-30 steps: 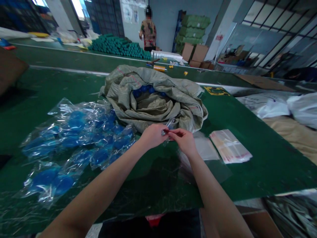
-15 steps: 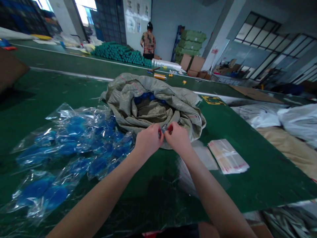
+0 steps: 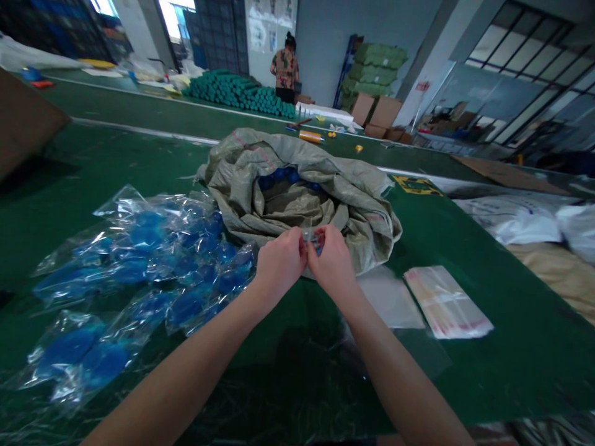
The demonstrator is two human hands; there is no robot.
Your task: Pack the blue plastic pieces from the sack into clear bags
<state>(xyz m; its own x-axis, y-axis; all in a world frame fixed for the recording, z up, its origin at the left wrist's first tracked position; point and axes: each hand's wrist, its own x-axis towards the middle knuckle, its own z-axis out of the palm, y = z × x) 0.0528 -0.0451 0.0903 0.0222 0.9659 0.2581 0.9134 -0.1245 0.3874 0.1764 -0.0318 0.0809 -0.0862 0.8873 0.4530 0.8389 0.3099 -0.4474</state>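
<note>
My left hand [image 3: 281, 261] and my right hand [image 3: 331, 257] meet at the near edge of a grey-green woven sack [image 3: 372, 229]. Both are closed in a pinch on a small clear plastic bag [image 3: 308, 234], with a bit of blue showing by the right fingers. My fingers hide most of it. Round blue things [image 3: 279, 178] lie inside the sack's open mouth. On the left is a heap of blue pieces in clear bags [image 3: 186, 272]. Right of my right forearm lie loose clear bags [image 3: 388, 297] and a banded stack of clear bags [image 3: 446, 301].
A green table [image 3: 297, 365] runs beneath everything. Brown cardboard [image 3: 28, 124] stands at the left edge. Behind the sack are an orange roll [image 3: 310, 137] and piled green rolls [image 3: 239, 93]. Another person [image 3: 285, 69] stands at the back. White sacks [image 3: 515, 220] lie to the right.
My hands stay together by the sack, with the right turned slightly and more clear plastic and blue showing between the fingers. The view has shifted a little, and the person behind has turned slightly.
</note>
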